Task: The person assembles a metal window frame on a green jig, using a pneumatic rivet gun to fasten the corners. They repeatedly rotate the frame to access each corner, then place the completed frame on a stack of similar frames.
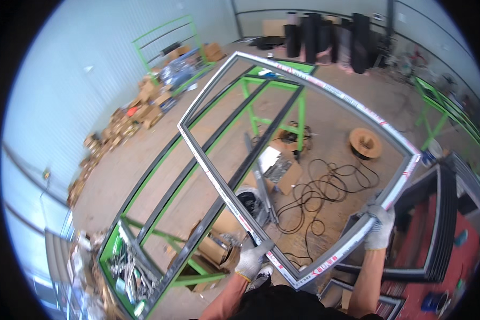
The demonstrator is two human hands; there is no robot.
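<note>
White-and-grey frame, gripped in two hands.
Left hand, right hand: fingers closed around adjoining sides; frame extends ahead of fingertips. Green stand: left of left fingers. Black frames: right of right fingers.

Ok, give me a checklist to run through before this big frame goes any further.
1. Left hand on the white frame: ok, gripping the side nearest the lower corner.
2. Right hand on the frame: ok, gripping the lower right side.
3. Gloves worn: ok, on both hands.
4. Floor free of trip hazards: not ok, a black cable lies in loose loops, seen through the frame.
5. Frame apart from the green rack with black rails: cannot tell, they overlap in this view.
</note>
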